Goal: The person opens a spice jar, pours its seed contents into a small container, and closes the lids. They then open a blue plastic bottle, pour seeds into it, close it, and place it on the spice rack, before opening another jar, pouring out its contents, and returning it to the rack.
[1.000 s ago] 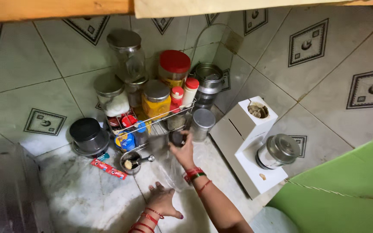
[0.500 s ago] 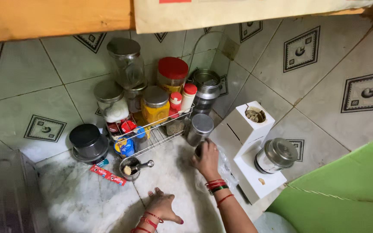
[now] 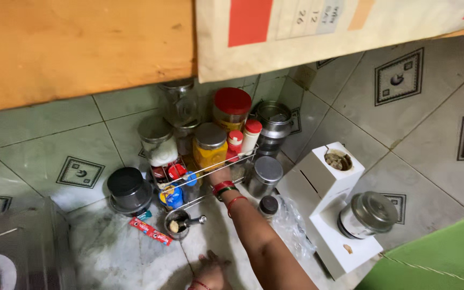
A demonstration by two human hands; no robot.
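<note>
My right hand (image 3: 218,174) reaches into the lower level of a wire rack (image 3: 238,154) in the corner; its fingers are hidden under the upper shelf. Red and green bangles sit on that wrist. My left hand (image 3: 209,271) lies flat on the marble counter (image 3: 108,258) at the bottom edge, fingers spread, partly cut off. A small jar with a dark lid (image 3: 268,205) stands free on the counter, right of my forearm. Just behind it is a steel canister (image 3: 265,176), and to its right a clear plastic bag (image 3: 292,228).
The rack holds a yellow-filled jar (image 3: 209,146), a red-lidded jar (image 3: 232,107), glass jars and small bottles. A black pot (image 3: 129,188), a steel mortar with pestle (image 3: 179,223) and a red tube (image 3: 151,232) stand left. A white mixer (image 3: 328,185) with a steel jar (image 3: 369,215) stands right. A wooden cabinet (image 3: 81,48) overhangs.
My right hand carried the small dark-lidded jar to the right, left it beside the steel canister, then moved back into the rack. The view shifted, so the rack sits lower in the frame.
</note>
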